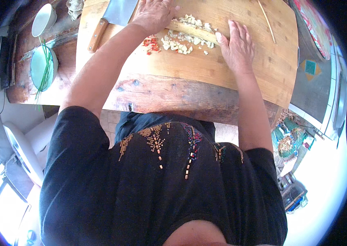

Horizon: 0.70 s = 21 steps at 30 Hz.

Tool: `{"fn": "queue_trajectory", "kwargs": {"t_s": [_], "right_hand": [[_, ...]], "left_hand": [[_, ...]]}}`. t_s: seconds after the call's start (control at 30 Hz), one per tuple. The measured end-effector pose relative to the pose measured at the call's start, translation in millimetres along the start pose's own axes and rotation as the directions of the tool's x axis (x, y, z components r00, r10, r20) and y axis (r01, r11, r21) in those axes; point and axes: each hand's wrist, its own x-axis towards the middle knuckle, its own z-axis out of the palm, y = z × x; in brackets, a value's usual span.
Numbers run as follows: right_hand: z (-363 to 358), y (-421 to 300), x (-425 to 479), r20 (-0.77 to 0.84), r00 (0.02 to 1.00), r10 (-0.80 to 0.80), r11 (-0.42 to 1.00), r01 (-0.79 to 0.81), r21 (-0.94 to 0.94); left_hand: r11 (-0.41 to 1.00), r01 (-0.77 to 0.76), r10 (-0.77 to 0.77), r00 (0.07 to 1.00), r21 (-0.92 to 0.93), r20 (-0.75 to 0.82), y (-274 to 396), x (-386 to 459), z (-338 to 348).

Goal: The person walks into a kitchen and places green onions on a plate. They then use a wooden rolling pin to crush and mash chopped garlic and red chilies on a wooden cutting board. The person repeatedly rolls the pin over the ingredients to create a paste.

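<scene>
A wooden rolling pin [196, 31] lies aslant on a large wooden cutting board [173, 66], among chopped pale pieces that look like garlic [176, 45]. My left hand [153, 15] covers the pin's left end, its fingertips cut off by the upper frame edge. At the other end my right hand [239, 50] rests over the pin, thumb at its side and fingers stretched forward. Chopped red chili [151, 44] sits just below my left hand. To the left of that hand lies a cleaver [119, 12] with a wooden handle.
A thin wooden stick [267, 21] lies on the board's right side. Left of the board stand a white bowl [43, 20] and a pale green bowl [41, 69] with long green stalks [46, 66] across it. A round red-patterned item [314, 27] is at the upper right.
</scene>
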Motion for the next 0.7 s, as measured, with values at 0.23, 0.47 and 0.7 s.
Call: {"fn": "queue_trajectory", "kwargs": {"t_s": [0.23,0.47,0.7], "right_hand": [[-32.3,8.1,-3.4,0.126,0.970,-0.207,0.948,0.167,0.272],[-38.9,21.6,51.2,0.183,0.969,-0.164,0.929,0.090,0.358],[-28.4,16.8,24.3,0.147,0.977,-0.152,0.899,0.075,0.432]], "left_hand": [[1.000,-0.023,0.022,0.999,-0.017,-0.038,-5.1,4.4,6.2],[0.993,-0.012,0.000,0.994,-0.113,-0.107,-19.2,45.1,7.0],[0.998,-0.063,0.064,0.997,0.022,-0.044,-18.2,25.5,15.0]]}}
